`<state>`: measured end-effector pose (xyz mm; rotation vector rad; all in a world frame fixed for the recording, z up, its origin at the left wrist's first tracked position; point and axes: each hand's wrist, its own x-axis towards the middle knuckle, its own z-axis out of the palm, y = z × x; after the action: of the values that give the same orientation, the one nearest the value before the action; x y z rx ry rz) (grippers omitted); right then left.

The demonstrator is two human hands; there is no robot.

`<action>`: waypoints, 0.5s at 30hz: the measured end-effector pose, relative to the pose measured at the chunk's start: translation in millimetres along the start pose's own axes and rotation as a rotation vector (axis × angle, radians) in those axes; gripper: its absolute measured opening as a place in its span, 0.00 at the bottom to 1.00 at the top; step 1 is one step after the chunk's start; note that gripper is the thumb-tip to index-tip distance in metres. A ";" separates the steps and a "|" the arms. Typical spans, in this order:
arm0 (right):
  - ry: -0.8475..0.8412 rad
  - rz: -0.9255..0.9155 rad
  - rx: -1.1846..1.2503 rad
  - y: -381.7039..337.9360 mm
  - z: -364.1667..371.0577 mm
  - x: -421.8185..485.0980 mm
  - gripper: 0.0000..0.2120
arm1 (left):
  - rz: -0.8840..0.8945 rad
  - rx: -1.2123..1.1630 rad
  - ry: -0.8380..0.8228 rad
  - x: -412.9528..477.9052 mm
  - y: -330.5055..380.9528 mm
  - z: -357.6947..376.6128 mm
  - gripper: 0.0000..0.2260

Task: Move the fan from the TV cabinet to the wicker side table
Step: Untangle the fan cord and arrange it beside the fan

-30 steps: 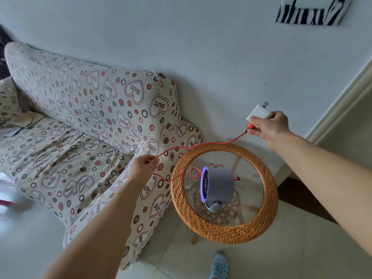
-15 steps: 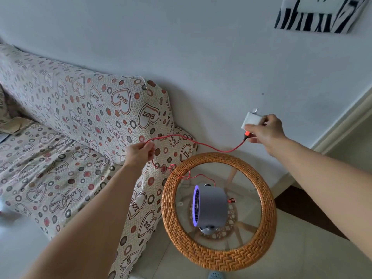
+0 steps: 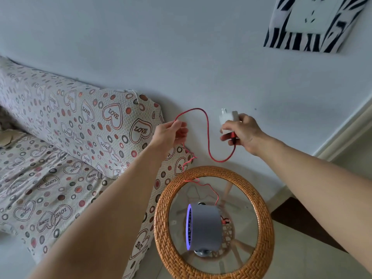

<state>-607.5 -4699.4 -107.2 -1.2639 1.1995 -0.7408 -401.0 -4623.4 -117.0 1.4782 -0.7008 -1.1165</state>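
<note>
Fan (image 3: 204, 228), grey drum with a violet-lit front ring: recorded upright on the glass tabletop (image 3: 241, 200) of the wicker side table (image 3: 263, 228), below both hands and nearer the right one. Its transfer from the TV cabinet is judged done as to placement. Left hand (image 3: 169, 133): fingers closed in a pinch on the red cable (image 3: 208, 135), held in front of the sofa (image 3: 60, 137) back. Right hand (image 3: 241, 131): curled round the white power adapter (image 3: 228, 117), prongs turned up toward the wall, with the cable's red connector seen at the adapter's lower end inside the grip. Change noted: a second ago the hands were held well apart and the cable ran almost straight between them. The left hand has since been raised and brought near the right, so the cable now drops in a slack loop between them. The fan has not been shifted on the tabletop. The remaining work is judged to be plugging in. A socket plate (image 3: 310, 23) in a striped frame is noted high above the right hand. Below the left hand the cable passes over the wicker rim to the fan, so a tug there could drag the fan.
</note>
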 end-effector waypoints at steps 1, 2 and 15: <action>0.015 -0.019 -0.048 -3.3 2.0 0.9 0.17 | 0.013 0.042 -0.036 1.1 5.1 7.8 0.09; 0.026 -0.039 -0.093 -7.1 3.1 1.6 0.18 | 0.034 0.109 -0.065 2.3 10.8 15.2 0.09; 0.058 0.135 -0.165 -17.5 -32.8 -1.9 0.23 | 0.260 0.408 -0.131 -2.9 78.5 61.3 0.14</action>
<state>-635.7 -4711.5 -86.1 -1.2884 1.4016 -0.5924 -446.4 -4663.2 -37.8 1.6016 -1.2323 -0.9086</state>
